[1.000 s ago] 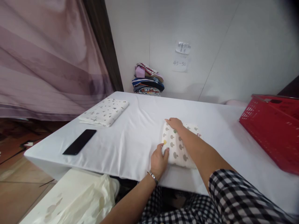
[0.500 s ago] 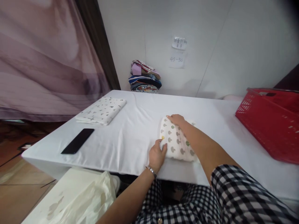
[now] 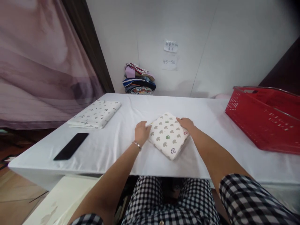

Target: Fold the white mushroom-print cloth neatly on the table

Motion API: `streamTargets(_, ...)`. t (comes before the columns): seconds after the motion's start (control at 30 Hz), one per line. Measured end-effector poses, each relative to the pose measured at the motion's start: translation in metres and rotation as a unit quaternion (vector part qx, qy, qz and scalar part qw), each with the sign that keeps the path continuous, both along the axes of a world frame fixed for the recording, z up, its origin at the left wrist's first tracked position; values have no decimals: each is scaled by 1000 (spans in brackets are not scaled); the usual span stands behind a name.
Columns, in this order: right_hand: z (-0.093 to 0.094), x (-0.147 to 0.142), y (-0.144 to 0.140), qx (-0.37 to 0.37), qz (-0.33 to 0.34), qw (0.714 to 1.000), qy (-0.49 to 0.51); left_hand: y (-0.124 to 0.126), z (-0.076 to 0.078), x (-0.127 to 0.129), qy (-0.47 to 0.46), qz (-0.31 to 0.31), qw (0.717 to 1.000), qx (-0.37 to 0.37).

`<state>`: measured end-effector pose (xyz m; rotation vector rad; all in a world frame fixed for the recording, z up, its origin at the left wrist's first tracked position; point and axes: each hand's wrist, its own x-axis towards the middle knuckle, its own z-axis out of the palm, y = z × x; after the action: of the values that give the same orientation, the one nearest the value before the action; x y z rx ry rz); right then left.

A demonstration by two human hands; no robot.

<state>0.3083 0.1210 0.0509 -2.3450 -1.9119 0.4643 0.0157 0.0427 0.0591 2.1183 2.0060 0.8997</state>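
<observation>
Two hands bracket the folded mushroom-print cloth (image 3: pixel 167 135) at frame centre on the white counter (image 3: pixel 117 147): left hand (image 3: pixel 141 132) touches its left corner, right hand (image 3: pixel 186 123) its upper-right corner, both grips loose, neither clenched. Its long axis runs upper left to lower right.

I'm seeing a cream mushroom-print folded cloth (image 3: pixel 167 135) lying on the white table (image 3: pixel 211 156), red basket (image 3: pixel 264 120) sitting right of it, black phone (image 3: pixel 71 150) resting left.
</observation>
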Motion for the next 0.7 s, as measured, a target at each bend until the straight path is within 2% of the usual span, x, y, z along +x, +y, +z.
streamTargets(0.1, 1, -2, -1, -2, -14, 1000, 6, -42, -12, 34, 58, -124, 989, 61)
streamTargets(0.2, 3, -5, -5, -3, -32, 999, 0, -62, -23, 47, 90, -218, 971, 31)
streamTargets(0.3, 5, -6, -16, -10, -43, 999, -6, -41, -22, 27, 91, -213, 973, 11)
streamTargets(0.4, 6, -5, -35, -22, -39, 999, -4, -11, -11, 0, 111, -177, 978, -16)
streamTargets(0.47, 5, -4, -48, -25, -36, 999, -1, -3, -4, -4, 130, -150, 980, -31)
streamTargets(0.57, 2, -3, -62, -19, -37, 999, -1, -17, -2, 15, 129, -135, 982, -26)
streamTargets(0.7, 0, -6, -70, -12, -29, 999, -12, -47, -13, 42, 114, -177, 977, -30)
